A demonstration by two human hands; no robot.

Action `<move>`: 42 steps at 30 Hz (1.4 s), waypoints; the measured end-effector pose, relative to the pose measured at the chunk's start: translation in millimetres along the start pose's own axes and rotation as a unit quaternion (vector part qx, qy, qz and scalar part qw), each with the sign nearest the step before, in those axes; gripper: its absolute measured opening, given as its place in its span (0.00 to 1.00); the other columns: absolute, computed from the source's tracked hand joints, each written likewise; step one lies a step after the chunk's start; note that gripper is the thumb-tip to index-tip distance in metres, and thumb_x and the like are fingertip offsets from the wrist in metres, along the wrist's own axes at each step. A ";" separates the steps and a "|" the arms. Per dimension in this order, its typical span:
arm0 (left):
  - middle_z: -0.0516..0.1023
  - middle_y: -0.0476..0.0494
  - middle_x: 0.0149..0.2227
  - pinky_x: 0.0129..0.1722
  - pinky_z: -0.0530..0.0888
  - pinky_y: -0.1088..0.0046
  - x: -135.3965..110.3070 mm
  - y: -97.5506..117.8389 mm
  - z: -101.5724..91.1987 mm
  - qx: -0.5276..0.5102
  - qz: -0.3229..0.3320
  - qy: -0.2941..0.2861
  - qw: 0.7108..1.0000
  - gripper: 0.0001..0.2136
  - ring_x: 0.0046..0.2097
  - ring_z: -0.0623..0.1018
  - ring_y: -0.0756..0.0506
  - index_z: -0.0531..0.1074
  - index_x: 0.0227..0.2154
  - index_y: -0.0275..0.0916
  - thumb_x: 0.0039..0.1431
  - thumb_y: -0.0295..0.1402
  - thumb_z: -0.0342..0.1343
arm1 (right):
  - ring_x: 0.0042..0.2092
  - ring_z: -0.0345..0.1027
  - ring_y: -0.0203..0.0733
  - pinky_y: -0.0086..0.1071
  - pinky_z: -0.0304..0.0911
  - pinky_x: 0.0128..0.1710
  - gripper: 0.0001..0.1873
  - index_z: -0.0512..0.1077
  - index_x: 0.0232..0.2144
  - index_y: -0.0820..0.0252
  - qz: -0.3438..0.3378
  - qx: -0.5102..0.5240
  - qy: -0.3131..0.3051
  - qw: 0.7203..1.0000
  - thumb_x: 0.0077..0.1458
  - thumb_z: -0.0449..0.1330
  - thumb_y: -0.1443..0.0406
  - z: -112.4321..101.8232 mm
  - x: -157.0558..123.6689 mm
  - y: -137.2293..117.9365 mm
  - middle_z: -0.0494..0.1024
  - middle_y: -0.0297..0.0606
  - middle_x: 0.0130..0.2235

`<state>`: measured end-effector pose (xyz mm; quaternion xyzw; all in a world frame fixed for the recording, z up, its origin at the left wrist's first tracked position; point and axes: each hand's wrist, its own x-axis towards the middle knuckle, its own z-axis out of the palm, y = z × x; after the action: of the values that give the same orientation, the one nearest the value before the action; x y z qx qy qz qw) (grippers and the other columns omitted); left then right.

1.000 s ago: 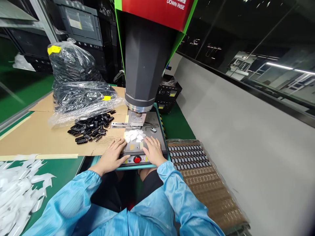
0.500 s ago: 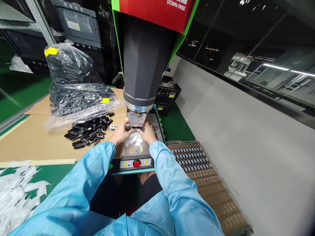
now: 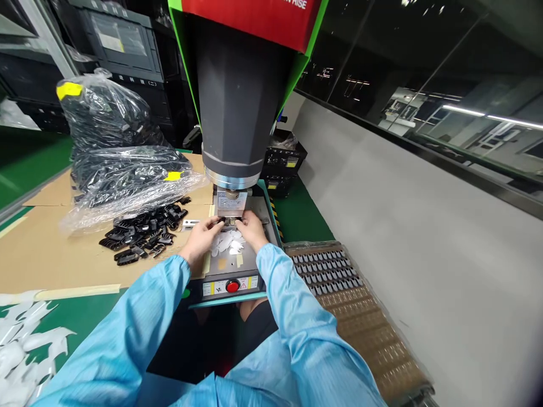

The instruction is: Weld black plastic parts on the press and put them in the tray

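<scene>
At centre frame, our left hand point(image 3: 202, 237) and right hand point(image 3: 253, 230), both half-curled, flank a small part point(image 3: 231, 222) under the metal press head point(image 3: 231, 202); we cannot tell whether either grips it. We seem to be positioning it; the next move calls for keeping clear.

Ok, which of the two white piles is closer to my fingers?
The small pile on the grey plate, right by your fingers; the larger pile lies far left, on the green table.

Factory wkshp: mach. point(image 3: 240, 107), parts tray point(image 3: 365, 339)
</scene>
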<state>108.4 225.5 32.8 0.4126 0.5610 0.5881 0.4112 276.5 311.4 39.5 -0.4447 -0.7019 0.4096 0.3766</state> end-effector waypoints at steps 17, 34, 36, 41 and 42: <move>0.84 0.40 0.47 0.53 0.80 0.59 -172.6 -28.2 17.2 -0.116 -0.055 -0.010 0.992 0.28 0.46 0.83 0.42 0.77 0.51 0.41 0.52 0.50 0.74 | 0.53 0.81 0.45 0.42 0.76 0.59 0.19 0.75 0.55 0.55 0.013 0.214 -0.038 0.976 0.60 0.64 0.63 4.3 -189.5 -7.3 0.84 0.42 0.52; 0.84 0.44 0.42 0.47 0.81 0.69 -179.1 -23.1 21.1 -0.197 -0.065 0.004 0.978 0.24 0.41 0.83 0.48 0.79 0.45 0.39 0.49 0.43 0.79 | 0.52 0.81 0.44 0.38 0.78 0.54 0.18 0.75 0.53 0.55 0.022 0.253 -0.037 0.967 0.60 0.67 0.63 6.0 -199.9 -4.6 0.84 0.43 0.51; 0.83 0.47 0.38 0.43 0.81 0.73 -178.6 -22.8 19.6 -0.204 -0.068 0.006 0.976 0.22 0.37 0.81 0.50 0.78 0.43 0.39 0.50 0.41 0.79 | 0.52 0.81 0.44 0.38 0.78 0.54 0.17 0.75 0.51 0.56 0.020 0.260 -0.029 0.965 0.59 0.68 0.63 8.1 -200.4 -5.4 0.84 0.43 0.51; 0.83 0.44 0.41 0.40 0.82 0.71 -176.1 -16.5 11.6 -0.297 -0.134 -0.019 0.945 0.20 0.38 0.83 0.47 0.76 0.46 0.39 0.55 0.41 0.76 | 0.46 0.82 0.44 0.39 0.79 0.48 0.18 0.71 0.53 0.54 0.048 0.299 -0.010 0.953 0.62 0.65 0.61 9.8 -201.5 -7.5 0.84 0.43 0.51; 0.83 0.42 0.43 0.41 0.82 0.69 -176.0 -14.9 10.5 -0.318 -0.151 -0.027 0.936 0.21 0.39 0.83 0.46 0.77 0.47 0.39 0.55 0.40 0.75 | 0.45 0.82 0.43 0.39 0.79 0.48 0.17 0.71 0.53 0.54 0.058 0.301 -0.006 0.952 0.63 0.64 0.61 9.6 -201.8 -8.1 0.84 0.43 0.51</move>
<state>175.2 62.8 14.0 0.1861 0.3891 0.6556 0.6198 330.2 118.7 10.0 -0.3481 -0.5216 0.6253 0.4644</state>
